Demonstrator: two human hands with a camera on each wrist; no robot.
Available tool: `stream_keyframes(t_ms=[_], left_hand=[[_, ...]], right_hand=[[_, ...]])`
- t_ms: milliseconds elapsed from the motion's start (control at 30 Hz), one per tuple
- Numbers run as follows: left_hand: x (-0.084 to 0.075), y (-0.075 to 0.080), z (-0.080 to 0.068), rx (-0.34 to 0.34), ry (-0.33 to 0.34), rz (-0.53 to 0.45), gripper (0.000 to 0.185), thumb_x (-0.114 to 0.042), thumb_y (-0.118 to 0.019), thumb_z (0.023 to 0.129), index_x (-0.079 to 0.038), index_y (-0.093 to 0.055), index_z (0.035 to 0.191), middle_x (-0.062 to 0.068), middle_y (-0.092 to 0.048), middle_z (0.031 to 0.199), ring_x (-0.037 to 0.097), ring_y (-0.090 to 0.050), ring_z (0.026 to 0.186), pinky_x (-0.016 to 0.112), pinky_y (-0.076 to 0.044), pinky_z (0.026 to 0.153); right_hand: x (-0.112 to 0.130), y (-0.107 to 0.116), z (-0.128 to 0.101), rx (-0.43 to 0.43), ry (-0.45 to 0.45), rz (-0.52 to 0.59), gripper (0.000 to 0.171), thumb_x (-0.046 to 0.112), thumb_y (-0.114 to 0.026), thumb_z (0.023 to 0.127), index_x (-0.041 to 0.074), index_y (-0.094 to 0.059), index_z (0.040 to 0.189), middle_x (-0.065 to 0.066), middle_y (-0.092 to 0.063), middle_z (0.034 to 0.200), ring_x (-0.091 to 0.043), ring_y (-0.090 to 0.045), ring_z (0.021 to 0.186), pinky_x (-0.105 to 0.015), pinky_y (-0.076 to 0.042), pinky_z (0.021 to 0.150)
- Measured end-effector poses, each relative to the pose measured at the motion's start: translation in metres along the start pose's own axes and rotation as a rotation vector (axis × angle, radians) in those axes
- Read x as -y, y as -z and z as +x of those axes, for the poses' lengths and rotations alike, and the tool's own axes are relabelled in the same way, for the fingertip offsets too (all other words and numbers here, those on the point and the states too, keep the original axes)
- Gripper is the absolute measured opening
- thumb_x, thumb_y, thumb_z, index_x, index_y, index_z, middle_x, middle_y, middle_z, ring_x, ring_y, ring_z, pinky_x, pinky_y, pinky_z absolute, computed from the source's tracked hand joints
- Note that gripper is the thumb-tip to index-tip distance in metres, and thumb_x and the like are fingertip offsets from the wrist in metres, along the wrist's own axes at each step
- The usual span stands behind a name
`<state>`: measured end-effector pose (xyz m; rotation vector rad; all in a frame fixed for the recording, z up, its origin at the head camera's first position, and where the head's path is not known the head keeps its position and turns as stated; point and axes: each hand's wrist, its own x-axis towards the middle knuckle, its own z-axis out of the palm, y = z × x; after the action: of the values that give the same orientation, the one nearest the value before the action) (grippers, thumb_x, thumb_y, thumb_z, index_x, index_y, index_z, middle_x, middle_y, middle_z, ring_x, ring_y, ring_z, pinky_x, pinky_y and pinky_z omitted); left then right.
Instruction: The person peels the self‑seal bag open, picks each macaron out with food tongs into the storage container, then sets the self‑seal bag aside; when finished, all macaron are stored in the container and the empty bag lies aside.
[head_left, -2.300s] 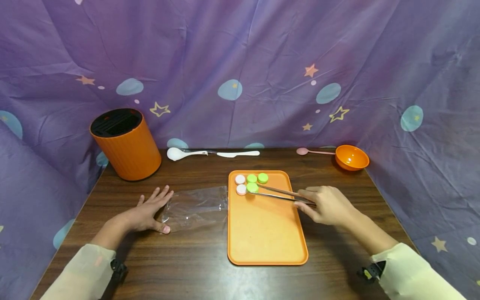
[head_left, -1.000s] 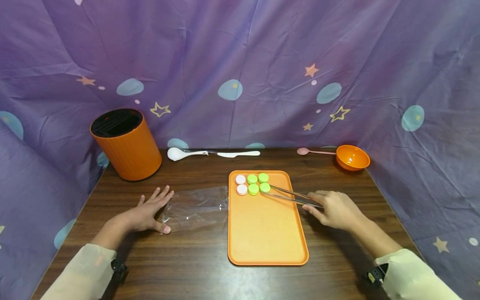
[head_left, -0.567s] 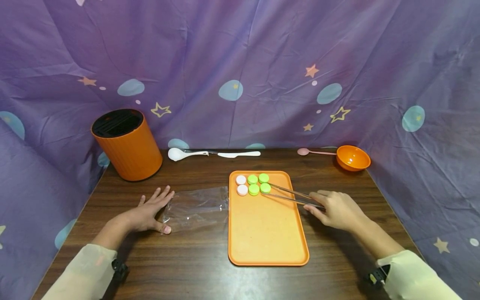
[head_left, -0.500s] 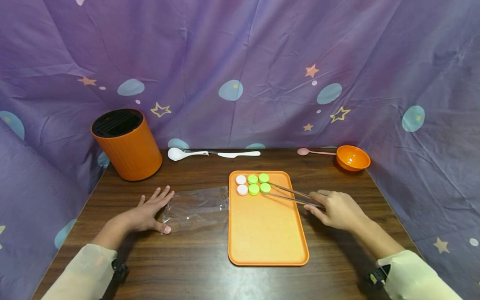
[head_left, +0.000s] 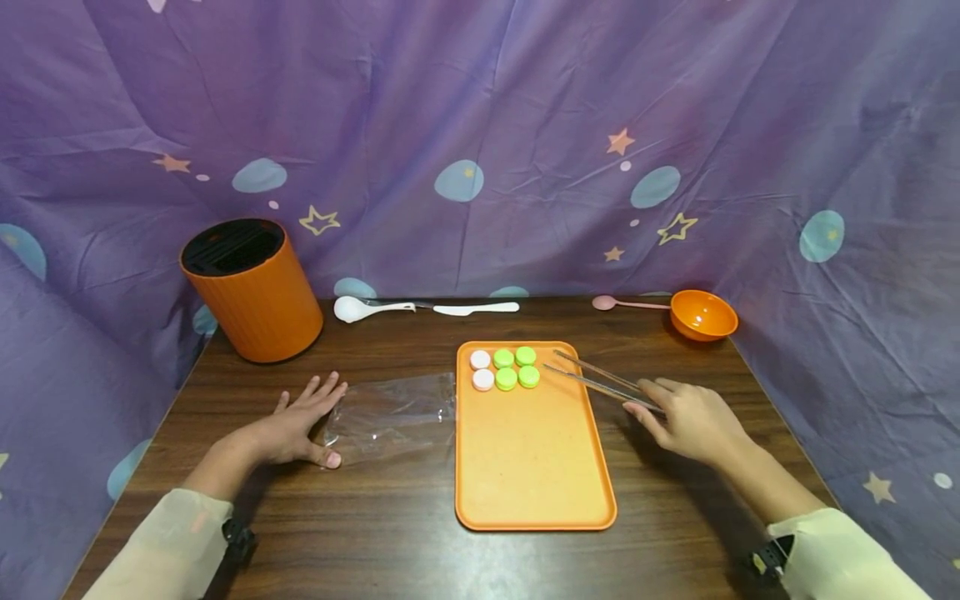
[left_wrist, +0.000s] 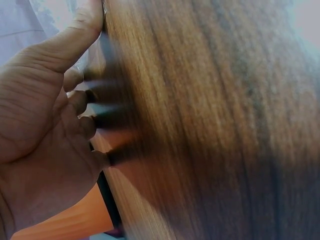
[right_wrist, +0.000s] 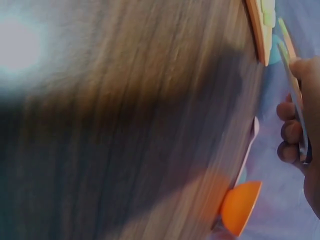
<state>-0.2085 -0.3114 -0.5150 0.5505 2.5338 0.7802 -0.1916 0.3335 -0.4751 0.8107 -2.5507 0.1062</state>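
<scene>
A dark wood-grain table [head_left: 390, 517] fills the lower half of the head view, closed in behind and on both sides by a purple cloth backdrop [head_left: 480, 125] printed with stars and pale blue dots. At centre lies an orange tray [head_left: 532, 467] with six caps [head_left: 504, 368], two pink and four green, grouped in its upper left corner. The right hand [head_left: 693, 421], right of the tray, grips metal tongs [head_left: 596, 379] whose empty tips hang over the tray's upper right edge, just beside the caps. The left hand [head_left: 296, 425] rests flat with straight fingers on a clear plastic bag [head_left: 393, 412] left of the tray. An orange knife block [head_left: 251, 287] stands upper left, a white spoon [head_left: 367, 307] and white knife [head_left: 476, 307] lie along the back edge, and an orange bowl [head_left: 703, 314] with a pink spoon [head_left: 626, 303] sits upper right.
</scene>
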Motion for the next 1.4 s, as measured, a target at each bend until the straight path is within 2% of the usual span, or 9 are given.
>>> stream_keyframes(t_ms=[67, 300, 433, 567, 733, 867, 1000, 1200, 1400], left_hand=[[0.0, 0.0, 0.0, 0.001, 0.0, 0.001, 0.141, -0.071, -0.09, 0.074, -0.007, -0.018, 0.178, 0.022, 0.007, 0.186, 0.053, 0.016, 0.17, 0.087, 0.017, 0.122], [0.008, -0.002, 0.004, 0.014, -0.001, -0.022, 0.143, -0.071, -0.09, 0.074, -0.009, -0.015, 0.178, 0.021, 0.01, 0.186, 0.052, 0.019, 0.169, 0.086, 0.02, 0.122], [0.013, -0.003, 0.007, 0.021, -0.002, -0.021, 0.143, -0.072, -0.09, 0.074, -0.012, -0.014, 0.179, 0.02, 0.011, 0.186, 0.052, 0.02, 0.169, 0.086, 0.02, 0.122], [0.014, -0.004, 0.008, 0.019, -0.001, -0.02, 0.143, -0.073, -0.09, 0.074, -0.013, -0.014, 0.179, 0.019, 0.011, 0.186, 0.052, 0.02, 0.169, 0.086, 0.02, 0.122], [0.012, -0.003, 0.006, 0.014, -0.005, -0.03, 0.142, -0.072, -0.09, 0.074, -0.012, -0.014, 0.179, 0.019, 0.011, 0.186, 0.052, 0.02, 0.169, 0.086, 0.02, 0.122], [0.012, -0.003, 0.006, 0.016, -0.006, -0.035, 0.142, -0.071, -0.09, 0.074, -0.011, -0.015, 0.179, 0.02, 0.011, 0.186, 0.052, 0.02, 0.169, 0.086, 0.021, 0.121], [0.018, -0.004, 0.008, 0.019, 0.003, -0.029, 0.143, -0.072, -0.09, 0.073, -0.013, -0.015, 0.179, 0.018, 0.012, 0.186, 0.05, 0.021, 0.17, 0.085, 0.022, 0.122], [0.016, -0.002, 0.008, 0.007, -0.007, -0.017, 0.143, -0.072, -0.09, 0.073, -0.012, -0.016, 0.179, 0.019, 0.01, 0.186, 0.051, 0.019, 0.17, 0.086, 0.02, 0.122], [0.019, -0.004, 0.009, 0.013, -0.016, -0.01, 0.141, -0.073, -0.09, 0.075, -0.013, -0.016, 0.179, 0.018, 0.01, 0.187, 0.051, 0.018, 0.17, 0.086, 0.019, 0.123]], right_hand=[[-0.001, 0.001, -0.003, 0.021, -0.05, -0.013, 0.034, 0.03, -0.09, 0.087, 0.006, -0.077, 0.107, -0.009, -0.075, 0.082, -0.033, -0.071, 0.061, -0.055, -0.056, 0.052], [-0.002, 0.006, -0.013, 0.125, -0.272, -0.02, 0.038, 0.03, -0.077, 0.101, -0.005, -0.075, 0.116, -0.026, -0.081, 0.103, -0.049, -0.077, 0.081, -0.065, -0.06, 0.066], [-0.002, 0.007, -0.019, 0.184, -0.406, -0.018, 0.037, 0.031, -0.071, 0.104, -0.006, -0.068, 0.103, -0.028, -0.075, 0.09, -0.054, -0.071, 0.073, -0.067, -0.054, 0.059], [0.0, 0.008, -0.023, 0.218, -0.501, -0.021, 0.041, 0.035, -0.069, 0.105, -0.003, -0.06, 0.092, -0.026, -0.067, 0.075, -0.054, -0.066, 0.064, -0.065, -0.049, 0.051], [0.005, 0.011, -0.024, 0.258, -0.59, -0.014, 0.047, 0.039, -0.068, 0.103, -0.006, -0.062, 0.095, -0.029, -0.067, 0.072, -0.054, -0.065, 0.061, -0.063, -0.048, 0.046], [0.008, 0.013, -0.023, 0.34, -0.667, 0.017, 0.051, 0.045, -0.068, 0.102, -0.006, -0.067, 0.097, -0.029, -0.071, 0.077, -0.053, -0.068, 0.066, -0.063, -0.05, 0.05], [0.009, 0.012, -0.022, 0.415, -0.713, 0.054, 0.051, 0.049, -0.068, 0.101, -0.001, -0.068, 0.092, -0.021, -0.071, 0.073, -0.047, -0.07, 0.067, -0.057, -0.052, 0.051], [0.008, 0.007, -0.022, 0.42, -0.71, 0.071, 0.049, 0.051, -0.07, 0.1, 0.004, -0.065, 0.084, -0.023, -0.071, 0.078, -0.044, -0.068, 0.066, -0.056, -0.05, 0.051], [0.008, 0.004, -0.025, 0.419, -0.686, 0.061, 0.051, 0.05, -0.071, 0.102, 0.0, -0.067, 0.096, -0.031, -0.074, 0.09, -0.052, -0.071, 0.073, -0.06, -0.052, 0.054]])
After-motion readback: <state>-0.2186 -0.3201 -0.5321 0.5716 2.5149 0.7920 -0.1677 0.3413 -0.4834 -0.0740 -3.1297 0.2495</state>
